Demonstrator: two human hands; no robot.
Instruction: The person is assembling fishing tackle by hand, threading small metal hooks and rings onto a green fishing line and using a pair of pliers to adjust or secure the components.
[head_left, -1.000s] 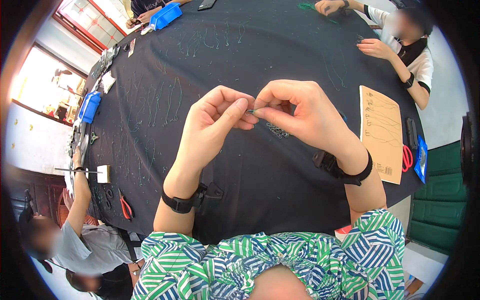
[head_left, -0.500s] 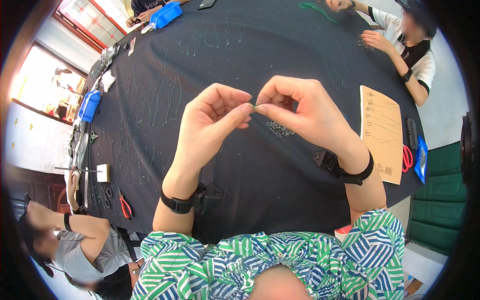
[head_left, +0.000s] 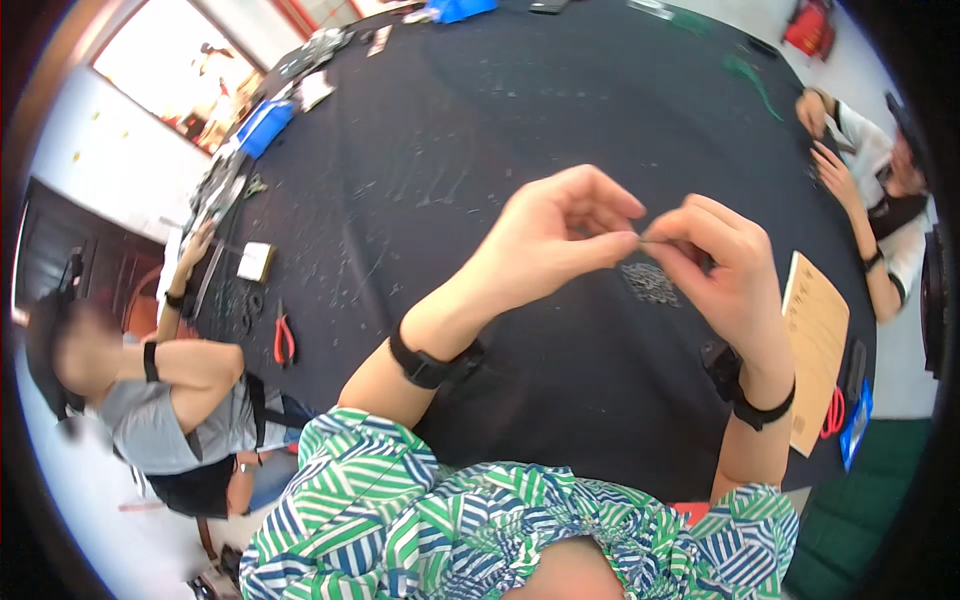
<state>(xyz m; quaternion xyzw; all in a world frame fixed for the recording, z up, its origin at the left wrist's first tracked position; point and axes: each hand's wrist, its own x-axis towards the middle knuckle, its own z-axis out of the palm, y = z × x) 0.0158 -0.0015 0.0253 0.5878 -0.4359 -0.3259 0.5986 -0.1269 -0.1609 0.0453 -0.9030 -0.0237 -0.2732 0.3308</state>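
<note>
Over the black-covered table [head_left: 560,380], my left hand [head_left: 560,225] and my right hand [head_left: 720,255] meet at the fingertips. My right thumb and forefinger are pinched together, with a tiny dark bit at their tips. Close to that pinch is my left thumb tip; the left forefinger stands a little above it and the other fingers curl in. What the left fingers hold, if anything, is too small and blurred to name. Just below the fingertips lies a pile of small grey metal pieces [head_left: 650,285], partly behind my right hand.
A brown paper pad [head_left: 815,350], red-handled scissors [head_left: 833,412] and a blue packet [head_left: 856,425] lie at right. Red-handled pliers [head_left: 284,340] and a small pale block [head_left: 256,262] are at left. Blue trays [head_left: 265,127] stand farther off. Co-workers sit left [head_left: 180,400] and right [head_left: 860,200].
The head view has shifted, so the table and people appear elsewhere. Both hands now appear farther right, still fingertip to fingertip. The left forefinger and thumb look farther apart.
</note>
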